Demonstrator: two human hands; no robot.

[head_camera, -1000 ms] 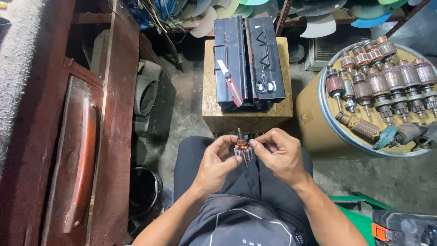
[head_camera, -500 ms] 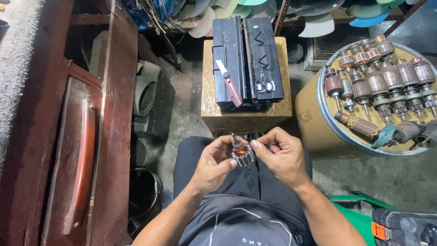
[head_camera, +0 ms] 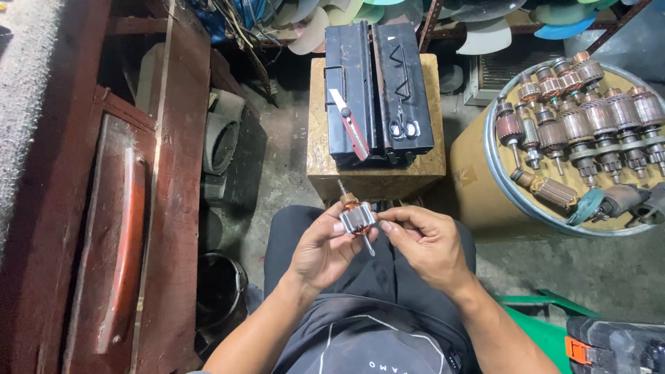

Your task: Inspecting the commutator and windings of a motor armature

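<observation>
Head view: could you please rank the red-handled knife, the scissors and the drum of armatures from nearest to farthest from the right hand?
From the right hand, which helps hold the small armature:
1. Scissors, straight ahead on the right black case.
2. Red-handled knife, ahead and slightly left on the left black case; close to the scissors in distance, so this pair is hard to call.
3. Drum of armatures, off to the right; its middle is farthest.

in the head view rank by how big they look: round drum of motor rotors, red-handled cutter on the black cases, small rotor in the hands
1. Round metal-rimmed drum of copper-wound motor rotors, far the largest.
2. Red-handled utility cutter and small silver rotor with copper winding: they look alike in length, and the rotor is nearer the camera, so I won't rank them.
</observation>
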